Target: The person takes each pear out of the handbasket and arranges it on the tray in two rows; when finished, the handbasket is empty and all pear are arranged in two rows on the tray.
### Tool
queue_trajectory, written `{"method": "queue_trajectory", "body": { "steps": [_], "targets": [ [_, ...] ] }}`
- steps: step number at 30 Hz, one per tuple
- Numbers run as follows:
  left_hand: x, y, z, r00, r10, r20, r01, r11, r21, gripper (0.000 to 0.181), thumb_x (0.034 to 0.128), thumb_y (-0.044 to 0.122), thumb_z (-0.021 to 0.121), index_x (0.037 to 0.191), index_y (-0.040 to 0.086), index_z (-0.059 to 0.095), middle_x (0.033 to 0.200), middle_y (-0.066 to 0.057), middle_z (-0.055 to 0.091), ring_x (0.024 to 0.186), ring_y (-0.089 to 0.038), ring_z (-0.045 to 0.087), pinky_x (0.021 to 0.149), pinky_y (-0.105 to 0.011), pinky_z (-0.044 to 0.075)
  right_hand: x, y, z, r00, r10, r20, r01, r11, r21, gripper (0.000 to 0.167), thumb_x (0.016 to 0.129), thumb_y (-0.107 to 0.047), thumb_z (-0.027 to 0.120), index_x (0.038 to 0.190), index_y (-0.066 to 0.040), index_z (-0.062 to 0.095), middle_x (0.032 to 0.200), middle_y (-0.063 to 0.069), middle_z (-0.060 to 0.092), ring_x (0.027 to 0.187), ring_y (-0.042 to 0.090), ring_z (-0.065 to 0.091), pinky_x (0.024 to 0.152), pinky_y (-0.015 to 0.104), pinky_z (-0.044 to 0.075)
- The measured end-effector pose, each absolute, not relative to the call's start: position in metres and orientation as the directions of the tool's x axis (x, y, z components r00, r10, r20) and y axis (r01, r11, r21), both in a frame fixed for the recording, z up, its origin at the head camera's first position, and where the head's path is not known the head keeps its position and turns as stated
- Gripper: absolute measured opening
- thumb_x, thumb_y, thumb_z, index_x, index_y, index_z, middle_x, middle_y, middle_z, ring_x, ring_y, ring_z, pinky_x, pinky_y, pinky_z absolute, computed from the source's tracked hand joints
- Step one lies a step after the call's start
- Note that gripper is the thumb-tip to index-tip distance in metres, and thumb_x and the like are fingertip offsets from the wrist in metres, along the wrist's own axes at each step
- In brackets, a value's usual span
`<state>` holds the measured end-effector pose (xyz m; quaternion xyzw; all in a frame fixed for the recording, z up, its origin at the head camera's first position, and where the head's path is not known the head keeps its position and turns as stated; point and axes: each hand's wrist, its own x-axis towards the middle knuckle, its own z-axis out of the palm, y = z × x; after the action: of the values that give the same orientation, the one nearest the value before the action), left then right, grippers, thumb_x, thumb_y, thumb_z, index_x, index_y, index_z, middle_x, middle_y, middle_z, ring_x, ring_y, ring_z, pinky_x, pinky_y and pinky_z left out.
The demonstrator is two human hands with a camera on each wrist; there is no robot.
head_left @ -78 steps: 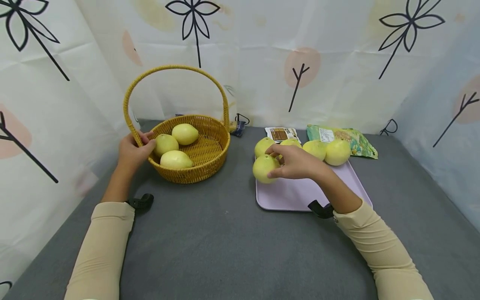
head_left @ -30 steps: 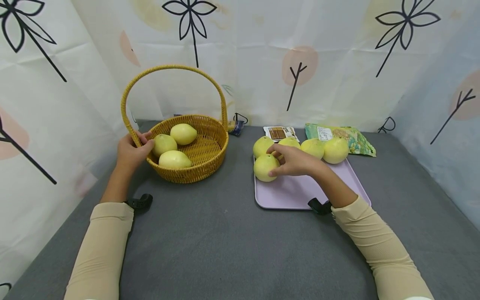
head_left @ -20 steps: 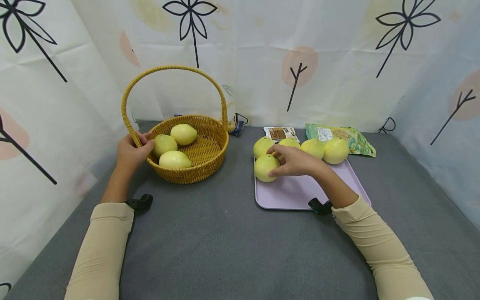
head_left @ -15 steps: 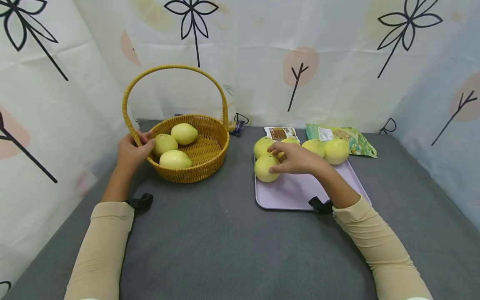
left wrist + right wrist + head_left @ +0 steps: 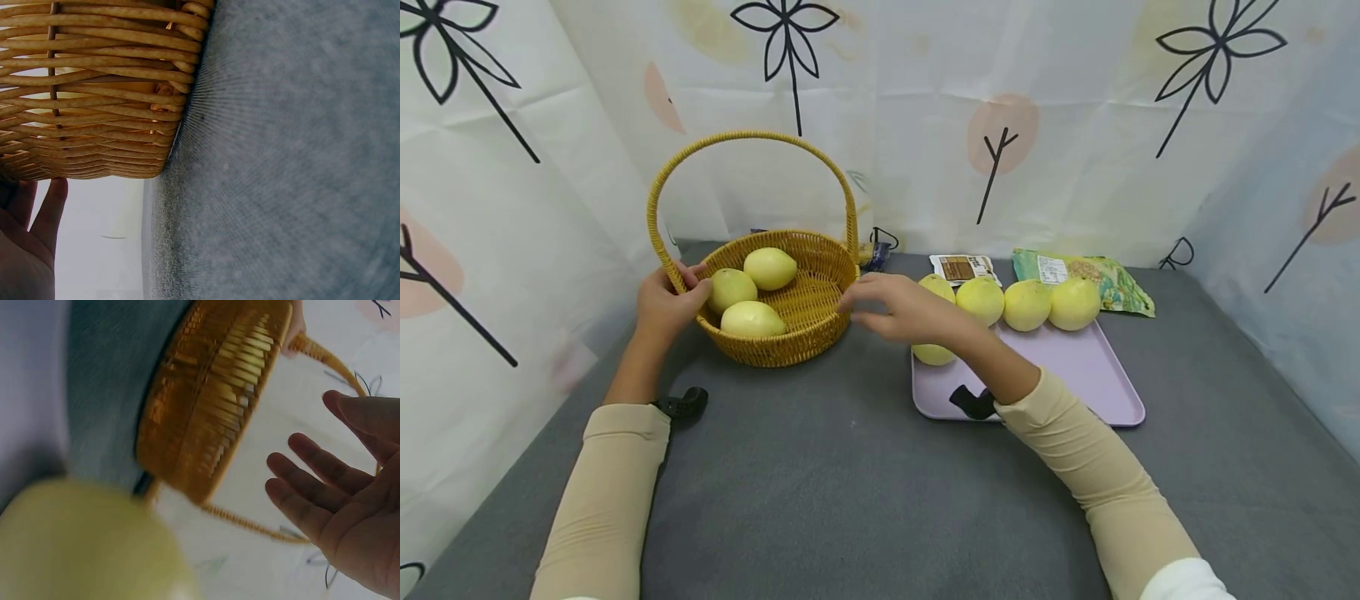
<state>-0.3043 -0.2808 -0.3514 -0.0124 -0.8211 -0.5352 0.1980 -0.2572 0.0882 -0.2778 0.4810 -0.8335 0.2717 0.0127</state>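
No text readable: white label (image 5: 1052,270) on green bag (image 5: 1126,288), brown-and-white packet (image 5: 961,267) both too small.

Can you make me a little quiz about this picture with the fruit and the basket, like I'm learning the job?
1. How many fruits can you see in the basket?
2. True or false: the right grip is holding a fruit.
3. What is the left grip holding? A) the tray B) the basket C) the green packet

Key:
1. Three.
2. False; it is empty.
3. B, near the foot of its handle.
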Motion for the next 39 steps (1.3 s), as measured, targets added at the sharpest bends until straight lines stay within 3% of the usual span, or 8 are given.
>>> {"method": "queue_trajectory", "body": {
  "steps": [3,8,14,19,26,34,39],
  "targets": [
    [-0.304,-0.28,-0.352,-0.919,-0.187,0.346,0.242,0.425,0.872,0.024,0.0916,0.013,0.068,0.088,-0.005,0.053,0.121,-0.026,0.066,0.123,-0.028,0.06,0.065,-0.016,0.049,-0.264,0.055,-0.276,-0.499,-0.83,0.249,-0.828,0.372,-0.42,0.023,0.101,-0.006,0.059,0.12,-0.007,0.07,0.125,0.007,0.064,0.12,0.018,0.055,0.098,0.032,0.043],
    [-0.305,-0.279,-0.354,-0.918,-0.186,0.352,0.25,0.419,0.873,0.025,0.0918,0.013,0.068,0.09,-0.007,0.053,0.122,-0.027,0.065,0.124,-0.029,0.06,0.063,-0.016,0.048,-0.278,0.006,-0.278,-0.49,-0.861,0.14,-0.819,0.399,-0.412,0.029,0.102,-0.011,0.057,0.129,-0.008,0.066,0.132,0.005,0.061,0.126,0.017,0.051,0.101,0.027,0.038],
    [-0.306,-0.278,-0.354,-0.921,-0.187,0.341,0.238,0.423,0.874,0.026,0.0921,0.013,0.068,0.09,-0.007,0.052,0.123,-0.026,0.065,0.124,-0.03,0.059,0.064,-0.016,0.048,-0.295,-0.026,-0.295,-0.544,-0.839,0.011,-0.736,0.471,-0.486,0.04,0.102,-0.019,0.059,0.142,-0.013,0.056,0.14,0.004,0.056,0.116,0.015,0.053,0.094,0.026,0.04],
    [-0.307,-0.275,-0.354,-0.92,-0.176,0.349,0.249,0.425,0.87,0.026,0.0922,0.014,0.068,0.09,-0.007,0.052,0.122,-0.027,0.065,0.124,-0.03,0.059,0.066,-0.016,0.048,-0.307,-0.034,-0.308,-0.595,-0.803,-0.038,-0.654,0.511,-0.558,0.056,0.101,-0.026,0.062,0.153,-0.018,0.042,0.155,0.001,0.042,0.137,0.014,0.042,0.105,0.028,0.035],
    [-0.306,-0.275,-0.353,-0.923,-0.181,0.34,0.242,0.415,0.877,0.026,0.092,0.013,0.068,0.09,-0.007,0.051,0.125,-0.025,0.065,0.125,-0.03,0.059,0.067,-0.015,0.048,-0.315,-0.042,-0.315,-0.572,-0.819,-0.036,-0.662,0.488,-0.568,0.061,0.1,-0.026,0.064,0.154,-0.016,0.039,0.157,0.002,0.039,0.141,0.015,0.038,0.108,0.027,0.032],
    [-0.305,-0.277,-0.351,-0.931,-0.196,0.309,0.204,0.424,0.883,0.026,0.0925,0.017,0.068,0.089,-0.003,0.052,0.128,-0.022,0.064,0.125,-0.026,0.059,0.067,-0.015,0.049,-0.311,-0.04,-0.318,-0.71,-0.703,0.037,-0.541,0.511,-0.668,0.067,0.09,-0.034,0.075,0.147,-0.013,0.047,0.142,0.008,0.052,0.124,0.018,0.053,0.091,0.03,0.046],
    [-0.306,-0.279,-0.352,-0.923,-0.195,0.332,0.224,0.43,0.875,0.026,0.0928,0.016,0.068,0.089,-0.004,0.051,0.126,-0.024,0.064,0.125,-0.028,0.059,0.066,-0.016,0.048,-0.31,-0.039,-0.317,-0.729,-0.683,0.052,-0.509,0.489,-0.708,0.07,0.088,-0.03,0.076,0.149,-0.015,0.044,0.14,0.007,0.053,0.122,0.019,0.053,0.089,0.031,0.047]
  ]
}}
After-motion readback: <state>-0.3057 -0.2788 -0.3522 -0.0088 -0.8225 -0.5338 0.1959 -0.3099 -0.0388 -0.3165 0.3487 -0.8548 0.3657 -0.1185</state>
